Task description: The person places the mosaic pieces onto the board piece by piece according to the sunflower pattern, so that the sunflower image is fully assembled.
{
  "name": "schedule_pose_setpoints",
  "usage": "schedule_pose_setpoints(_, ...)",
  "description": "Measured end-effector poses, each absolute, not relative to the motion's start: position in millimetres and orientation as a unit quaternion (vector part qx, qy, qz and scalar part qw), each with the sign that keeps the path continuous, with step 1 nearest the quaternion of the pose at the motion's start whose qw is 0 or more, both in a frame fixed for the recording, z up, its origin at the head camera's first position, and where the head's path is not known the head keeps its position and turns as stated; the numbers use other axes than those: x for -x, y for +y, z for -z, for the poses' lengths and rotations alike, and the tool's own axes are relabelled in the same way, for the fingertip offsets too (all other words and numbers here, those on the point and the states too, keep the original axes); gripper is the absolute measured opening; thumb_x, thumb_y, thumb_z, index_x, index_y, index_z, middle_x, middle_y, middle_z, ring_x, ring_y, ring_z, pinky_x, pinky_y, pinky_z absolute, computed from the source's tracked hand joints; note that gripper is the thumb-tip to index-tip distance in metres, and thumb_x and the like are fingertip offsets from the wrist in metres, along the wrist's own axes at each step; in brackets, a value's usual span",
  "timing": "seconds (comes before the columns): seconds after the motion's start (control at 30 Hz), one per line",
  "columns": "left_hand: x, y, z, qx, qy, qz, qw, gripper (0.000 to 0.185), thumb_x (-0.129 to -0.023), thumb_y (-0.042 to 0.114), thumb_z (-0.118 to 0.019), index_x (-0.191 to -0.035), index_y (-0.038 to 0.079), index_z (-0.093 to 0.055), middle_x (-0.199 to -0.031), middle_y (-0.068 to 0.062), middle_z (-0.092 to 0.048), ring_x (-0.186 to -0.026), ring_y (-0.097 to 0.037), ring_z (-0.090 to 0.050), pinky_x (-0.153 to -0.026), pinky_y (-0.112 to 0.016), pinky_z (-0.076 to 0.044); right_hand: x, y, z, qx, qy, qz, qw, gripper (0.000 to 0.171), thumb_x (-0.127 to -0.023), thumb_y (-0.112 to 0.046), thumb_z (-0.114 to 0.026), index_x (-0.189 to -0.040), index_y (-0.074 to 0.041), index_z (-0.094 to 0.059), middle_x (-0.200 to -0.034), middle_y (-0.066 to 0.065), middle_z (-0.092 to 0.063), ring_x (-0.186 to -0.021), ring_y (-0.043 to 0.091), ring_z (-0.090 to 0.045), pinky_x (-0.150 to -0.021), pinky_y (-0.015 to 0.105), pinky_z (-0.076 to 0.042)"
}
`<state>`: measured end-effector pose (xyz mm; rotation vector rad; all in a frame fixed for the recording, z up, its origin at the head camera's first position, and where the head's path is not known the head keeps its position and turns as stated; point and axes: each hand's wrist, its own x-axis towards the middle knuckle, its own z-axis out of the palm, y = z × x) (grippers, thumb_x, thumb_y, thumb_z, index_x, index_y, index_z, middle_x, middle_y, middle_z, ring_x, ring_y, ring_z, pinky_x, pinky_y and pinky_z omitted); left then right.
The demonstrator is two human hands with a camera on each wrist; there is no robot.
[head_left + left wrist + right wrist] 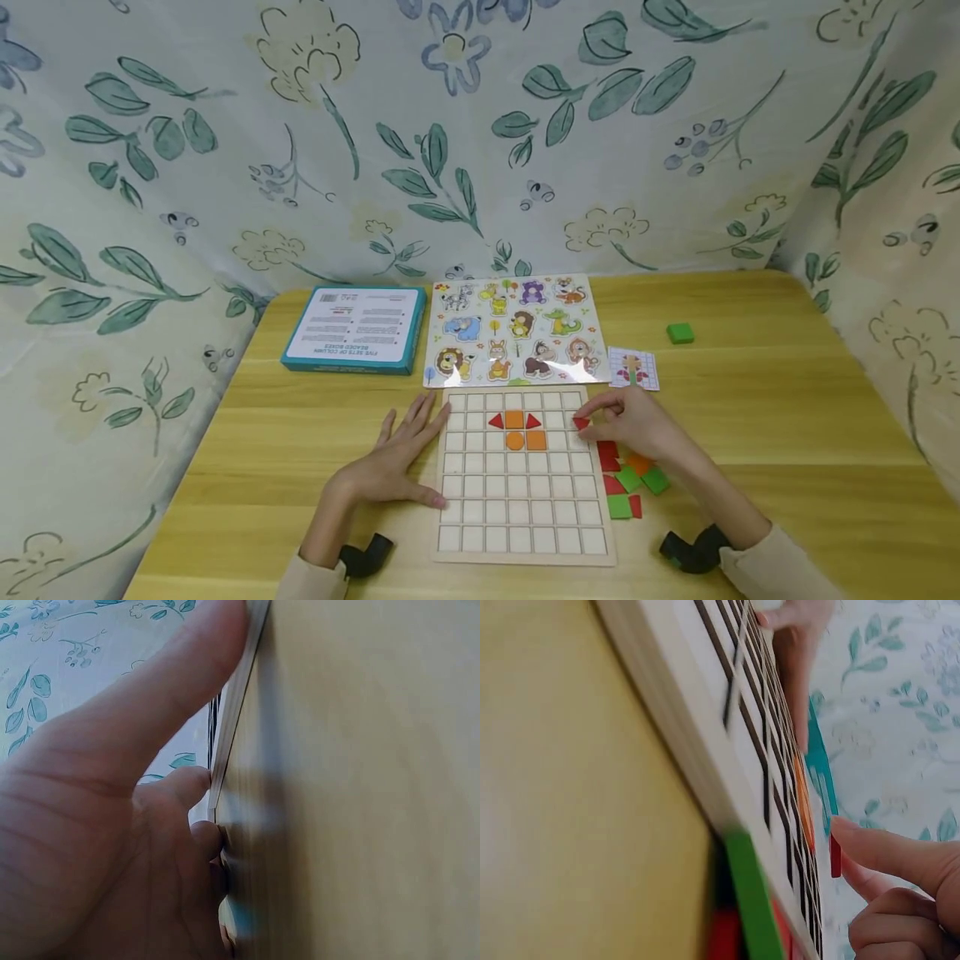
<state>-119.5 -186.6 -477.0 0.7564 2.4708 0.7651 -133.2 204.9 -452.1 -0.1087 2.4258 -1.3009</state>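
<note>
A wooden grid board (525, 537) lies on the table, with orange squares, an orange circle (515, 441) and two red triangles (496, 422) set in its upper cells. My right hand (637, 421) pinches a red piece (835, 856) between thumb and fingertip over the board's upper right edge. In the head view that red piece (581, 423) looks partly covered by the fingers. Spread out, my left hand (393, 462) rests against the board's left edge, its thumb (187, 667) and fingertips touching the wooden side.
Loose red, green and orange pieces (619, 506) lie right of the board, below my right hand. Beyond the board are an animal puzzle (517, 329), a small pattern card (643, 379) and a teal box (356, 329). A green block (680, 333) sits at the back right.
</note>
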Motion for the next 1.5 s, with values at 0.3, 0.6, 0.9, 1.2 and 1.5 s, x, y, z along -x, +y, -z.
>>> schedule_pose_setpoints(0.3,120,-186,478,-0.273,0.894,-0.280,0.219,0.128,-0.077,0.055,-0.086,-0.168,0.018,-0.003,-0.174,-0.013,0.018,-0.161,-0.036,0.017,-0.123,-0.069,0.017,118,155,464,0.097,0.850,0.476,0.204,0.018,-0.077,-0.014,-0.091,-0.092,-0.011,-0.081,-0.058,-0.004,-0.035,-0.056,0.011,-0.032,-0.054,0.021,-0.026)
schedule_pose_setpoints(0.6,120,-186,477,-0.273,0.893,-0.286,0.218,0.128,-0.077,0.053,-0.087,-0.168,0.017,-0.005,-0.174,-0.013,0.017,-0.161,-0.037,0.017,-0.123,-0.069,0.017,117,151,466,0.128,0.857,0.464,0.185,0.019,-0.075,-0.014,-0.093,-0.090,-0.013,-0.081,-0.057,-0.005,-0.036,-0.055,0.009,-0.031,-0.055,0.022,-0.027)
schedule_pose_setpoints(0.9,119,-186,477,-0.272,0.892,-0.287,0.218,0.128,-0.076,0.053,-0.087,-0.168,0.017,-0.005,-0.174,-0.012,0.017,-0.161,-0.037,0.017,-0.123,-0.068,0.017,119,153,469,0.130,0.831,0.498,0.210,0.017,-0.081,-0.010,-0.087,-0.098,-0.009,-0.084,-0.055,-0.005,-0.038,-0.054,0.008,-0.031,-0.052,0.020,-0.025)
schedule_pose_setpoints(1.2,119,-185,477,-0.275,0.892,-0.286,0.215,0.129,-0.076,0.053,-0.087,-0.168,0.017,-0.004,-0.174,-0.013,0.017,-0.161,-0.037,0.017,-0.123,-0.068,0.017,119,153,471,0.130,0.831,0.499,0.209,0.015,-0.081,-0.009,-0.087,-0.096,-0.008,-0.084,-0.054,-0.005,-0.042,-0.052,0.007,-0.032,-0.050,0.019,-0.026)
schedule_pose_setpoints(1.5,119,-186,477,-0.270,0.893,-0.282,0.222,0.129,-0.077,0.053,-0.087,-0.168,0.018,-0.003,-0.174,-0.013,0.017,-0.161,-0.037,0.018,-0.123,-0.068,0.017,120,160,468,0.104,0.839,0.492,0.207,0.015,-0.084,-0.015,-0.086,-0.099,-0.015,-0.084,-0.056,-0.004,-0.035,-0.054,0.011,-0.031,-0.051,0.020,-0.023)
